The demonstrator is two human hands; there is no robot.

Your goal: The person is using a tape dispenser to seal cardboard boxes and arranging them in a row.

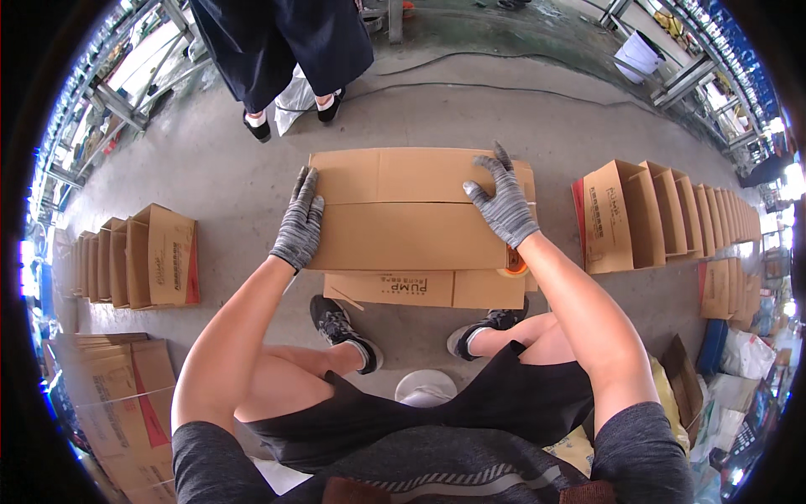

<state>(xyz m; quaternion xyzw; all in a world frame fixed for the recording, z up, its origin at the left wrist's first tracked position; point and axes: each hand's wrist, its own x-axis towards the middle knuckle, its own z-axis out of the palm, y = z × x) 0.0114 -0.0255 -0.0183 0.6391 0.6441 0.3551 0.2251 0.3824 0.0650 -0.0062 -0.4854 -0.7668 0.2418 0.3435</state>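
A brown cardboard box (395,235) lies before me with its top flaps folded down and meeting along a seam. My left hand (300,220), in a grey knit glove, lies flat along the box's left edge with the fingers stretched out. My right hand (504,202), gloved alike, rests on the top at the right with fingers and thumb spread. Below that wrist, a round orange-and-white thing (515,265) shows in part at the box's near right corner; the forearm hides some of it. A printed cardboard panel (420,290) juts out under the near edge.
Rows of open-topped cartons stand on the floor at left (172,256) and right (609,218). Flattened cardboard (117,412) leans at lower left. A person in dark trousers (285,42) stands beyond the box, near a cable (520,84). A white stool (424,388) is beneath me.
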